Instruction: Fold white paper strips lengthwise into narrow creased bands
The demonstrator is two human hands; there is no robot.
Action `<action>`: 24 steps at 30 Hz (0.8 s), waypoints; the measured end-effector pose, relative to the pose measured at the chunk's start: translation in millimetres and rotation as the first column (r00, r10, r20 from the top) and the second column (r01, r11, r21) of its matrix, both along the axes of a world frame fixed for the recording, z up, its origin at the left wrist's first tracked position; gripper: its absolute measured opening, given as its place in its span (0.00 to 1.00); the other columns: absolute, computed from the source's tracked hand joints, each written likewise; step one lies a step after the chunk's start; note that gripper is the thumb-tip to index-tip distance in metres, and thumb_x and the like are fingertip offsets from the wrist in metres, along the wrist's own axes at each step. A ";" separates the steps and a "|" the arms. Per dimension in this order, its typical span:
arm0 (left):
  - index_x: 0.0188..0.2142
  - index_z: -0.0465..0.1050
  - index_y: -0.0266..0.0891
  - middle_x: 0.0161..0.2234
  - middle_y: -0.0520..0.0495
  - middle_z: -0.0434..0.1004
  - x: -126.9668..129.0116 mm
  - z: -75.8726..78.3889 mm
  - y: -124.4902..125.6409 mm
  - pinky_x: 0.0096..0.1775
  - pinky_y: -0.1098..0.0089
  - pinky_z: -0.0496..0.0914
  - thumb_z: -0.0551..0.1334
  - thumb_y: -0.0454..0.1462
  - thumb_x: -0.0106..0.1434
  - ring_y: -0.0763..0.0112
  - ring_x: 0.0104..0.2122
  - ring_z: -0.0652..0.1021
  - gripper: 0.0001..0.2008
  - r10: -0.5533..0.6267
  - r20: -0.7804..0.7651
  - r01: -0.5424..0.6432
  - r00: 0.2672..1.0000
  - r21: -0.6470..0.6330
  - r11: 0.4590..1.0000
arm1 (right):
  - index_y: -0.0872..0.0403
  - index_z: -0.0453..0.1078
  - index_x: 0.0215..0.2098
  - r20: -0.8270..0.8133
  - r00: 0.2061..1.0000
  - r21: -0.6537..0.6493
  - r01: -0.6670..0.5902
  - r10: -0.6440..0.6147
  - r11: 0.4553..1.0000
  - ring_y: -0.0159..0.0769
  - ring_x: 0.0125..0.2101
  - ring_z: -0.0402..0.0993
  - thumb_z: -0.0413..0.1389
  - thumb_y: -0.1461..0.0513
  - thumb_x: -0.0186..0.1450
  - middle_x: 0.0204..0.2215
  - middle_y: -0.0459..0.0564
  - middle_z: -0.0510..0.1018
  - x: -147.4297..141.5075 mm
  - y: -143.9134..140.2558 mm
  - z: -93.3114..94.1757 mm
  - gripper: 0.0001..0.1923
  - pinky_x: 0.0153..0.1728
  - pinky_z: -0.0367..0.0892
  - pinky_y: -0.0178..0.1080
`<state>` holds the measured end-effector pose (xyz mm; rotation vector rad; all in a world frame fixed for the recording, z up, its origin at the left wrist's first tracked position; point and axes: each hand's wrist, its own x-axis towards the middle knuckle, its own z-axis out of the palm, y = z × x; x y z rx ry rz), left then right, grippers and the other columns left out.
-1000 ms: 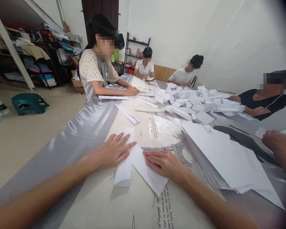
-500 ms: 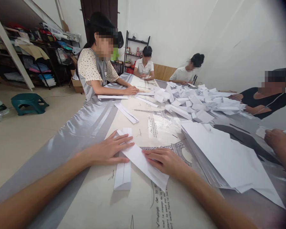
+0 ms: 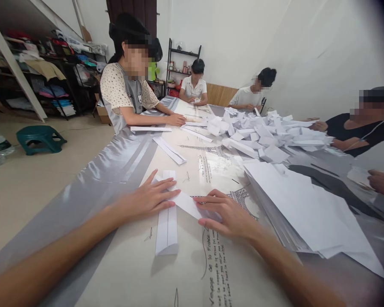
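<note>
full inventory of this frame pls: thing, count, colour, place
folded white paper strip: 1, white, under the left hand, lying lengthwise toward the camera
white paper sheet being folded: 1, white, between both hands
stack of flat white sheets: 1, white, right of the hands
heap of folded white papers: 1 heap, count unclear, white, mid-table
loose folded strips: several, white, far left of table
printed tablecloth: 1, cream with Eiffel Tower print, silver-grey edge, over the table
green plastic stool: 1, green, floor at left
cluttered shelving: dark, left wall
other people: 4 seated round the table, plus a hand at right edge
left hand: flat on the strip
right hand: pressing the sheet
</note>
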<state>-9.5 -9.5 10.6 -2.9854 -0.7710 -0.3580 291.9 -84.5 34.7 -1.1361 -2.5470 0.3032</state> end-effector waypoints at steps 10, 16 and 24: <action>0.59 0.73 0.42 0.59 0.42 0.75 11.6 -8.8 -5.4 0.70 0.47 0.43 0.48 0.44 0.79 0.59 0.63 0.71 0.21 0.040 0.101 -0.052 0.994 0.113 0.992 | 0.47 0.78 0.52 -0.060 0.998 -0.051 0.005 -0.008 0.999 0.45 0.52 0.72 0.55 0.56 0.73 0.57 0.47 0.78 1.2 -0.6 -3.7 0.13 0.49 0.75 0.51; 0.49 0.78 0.40 0.48 0.44 0.81 21.1 -5.3 -10.1 0.70 0.42 0.43 0.52 0.42 0.77 0.56 0.62 0.72 0.17 0.079 0.203 -0.107 0.976 0.134 0.985 | 0.45 0.77 0.53 -0.096 0.995 -0.041 -0.019 0.015 0.999 0.43 0.50 0.75 0.55 0.59 0.74 0.56 0.46 0.79 7.4 7.6 -14.7 0.13 0.48 0.76 0.50; 0.43 0.78 0.38 0.43 0.44 0.81 24.2 -4.0 -12.3 0.69 0.39 0.42 0.52 0.38 0.77 0.55 0.61 0.72 0.15 0.085 0.199 -0.119 0.976 0.163 0.980 | 0.43 0.77 0.51 -0.115 0.993 -0.064 -0.021 0.014 0.998 0.42 0.49 0.74 0.57 0.61 0.73 0.57 0.44 0.78 9.2 10.4 -21.2 0.12 0.48 0.77 0.50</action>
